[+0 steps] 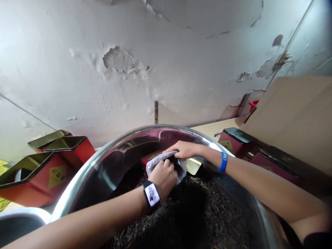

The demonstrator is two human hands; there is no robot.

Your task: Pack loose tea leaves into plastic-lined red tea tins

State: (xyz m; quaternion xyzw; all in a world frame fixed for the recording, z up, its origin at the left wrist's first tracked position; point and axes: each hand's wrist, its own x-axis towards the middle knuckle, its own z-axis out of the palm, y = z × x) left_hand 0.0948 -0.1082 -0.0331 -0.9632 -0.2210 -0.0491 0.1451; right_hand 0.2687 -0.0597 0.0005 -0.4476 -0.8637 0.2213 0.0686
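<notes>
My left hand [164, 175], with a watch on its wrist, has its fingers curled at the mouth of a clear plastic bag [155, 159]. On the bag's far edge, my right hand [184, 149] pinches the film, its thumb partly hidden. The bag lines a red tin [145, 162] that lies in a large shiny metal basin [166, 129]. A gold-coloured piece of metal [193, 166], perhaps the tin's lid, shows beneath my right wrist. Dark loose tea leaves [223, 211] cover the bottom of the basin around the tin. What is inside the bag is hidden by my hands.
Several open red tins [58, 174] stand left of the basin. Two dark-topped red tins [237, 136] are on its right, by a large cardboard sheet [295, 121]. Another metal bowl [38, 212] sits at the lower left. A peeling wall [181, 69] rises behind.
</notes>
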